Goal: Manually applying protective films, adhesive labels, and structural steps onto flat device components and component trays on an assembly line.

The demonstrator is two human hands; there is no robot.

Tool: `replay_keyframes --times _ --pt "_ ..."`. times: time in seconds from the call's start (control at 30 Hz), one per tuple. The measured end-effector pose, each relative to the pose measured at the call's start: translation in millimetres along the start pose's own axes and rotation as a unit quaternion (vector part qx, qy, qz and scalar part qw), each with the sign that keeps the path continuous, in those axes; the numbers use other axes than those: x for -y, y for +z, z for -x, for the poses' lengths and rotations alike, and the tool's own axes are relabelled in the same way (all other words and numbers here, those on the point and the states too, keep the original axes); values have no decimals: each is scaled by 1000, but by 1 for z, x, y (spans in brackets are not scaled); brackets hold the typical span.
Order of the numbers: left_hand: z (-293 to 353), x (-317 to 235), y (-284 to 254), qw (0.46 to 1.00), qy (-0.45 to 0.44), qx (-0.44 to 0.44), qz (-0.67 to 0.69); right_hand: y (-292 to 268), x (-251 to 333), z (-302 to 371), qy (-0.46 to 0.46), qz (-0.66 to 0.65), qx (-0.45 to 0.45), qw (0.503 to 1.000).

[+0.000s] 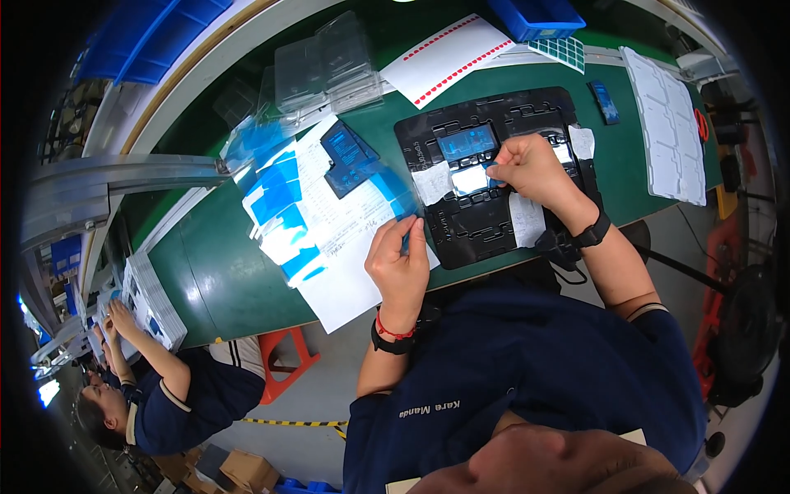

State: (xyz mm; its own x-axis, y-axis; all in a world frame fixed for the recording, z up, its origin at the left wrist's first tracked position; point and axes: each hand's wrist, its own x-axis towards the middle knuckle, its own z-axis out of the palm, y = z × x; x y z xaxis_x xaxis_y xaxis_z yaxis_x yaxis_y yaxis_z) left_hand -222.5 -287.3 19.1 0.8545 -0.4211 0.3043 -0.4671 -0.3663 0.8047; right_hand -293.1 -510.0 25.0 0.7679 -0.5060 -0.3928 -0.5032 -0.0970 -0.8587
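Note:
In front of me lies a black moulded tray (473, 235) with shaped recesses. A flat dark-blue battery pack (467, 142) sits in its upper recess. Just below is a flat, shiny rectangular piece (471, 180) that reflects white light. My right hand (533, 170) pinches the right end of this piece, thumb and forefinger together. My left hand (398, 262) is closed in a pinch beside the tray's left edge, over a white printed sheet (337, 292). Some blue shows between its fingers, but what they hold is unclear. Blue translucent film (395, 193) lies close above that hand.
On the paper lie a dark-blue L-shaped battery (347, 159) and blue film strips (280, 189). Clear plastic trays (329, 70) stand behind. A dark pack (604, 102) and white moulded trays (665, 128) are at right, a blue bin (539, 18) at back. A co-worker (177, 383) is at left.

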Motion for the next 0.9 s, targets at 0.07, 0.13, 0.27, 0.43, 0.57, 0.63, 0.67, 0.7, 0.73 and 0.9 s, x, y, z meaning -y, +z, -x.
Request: replay_keyframes --times 0.07,0.13,0.27,0.43,0.57,0.63,0.67,0.7,0.73,0.9 --pt "0 0 0 1000 13 0 -3 3 -4 0 -16 28 -14 999" --pt "-1 -2 -1 1000 5 5 -5 5 -10 2 -150 136 -65 977" --pt "0 -2 -1 1000 -1 6 -3 14 -1 16 -232 306 -144 912" --pt "3 -1 -1 1000 14 -4 -25 9 19 24 -320 362 -108 869" --pt "6 -8 3 999 27 8 -18 4 21 10 -343 373 -51 860" --pt "8 -9 5 999 33 13 -18 3 24 8 -351 397 -8 848" --pt "9 -8 5 999 34 18 -20 3 26 7 -355 396 -11 847" --pt "11 -7 6 998 52 16 -28 3 26 5 -351 396 -4 849" --pt "11 -9 7 998 54 13 -30 2 26 4 -348 395 2 850" --pt "12 -11 9 997 54 29 -38 -2 26 3 -348 378 20 858"
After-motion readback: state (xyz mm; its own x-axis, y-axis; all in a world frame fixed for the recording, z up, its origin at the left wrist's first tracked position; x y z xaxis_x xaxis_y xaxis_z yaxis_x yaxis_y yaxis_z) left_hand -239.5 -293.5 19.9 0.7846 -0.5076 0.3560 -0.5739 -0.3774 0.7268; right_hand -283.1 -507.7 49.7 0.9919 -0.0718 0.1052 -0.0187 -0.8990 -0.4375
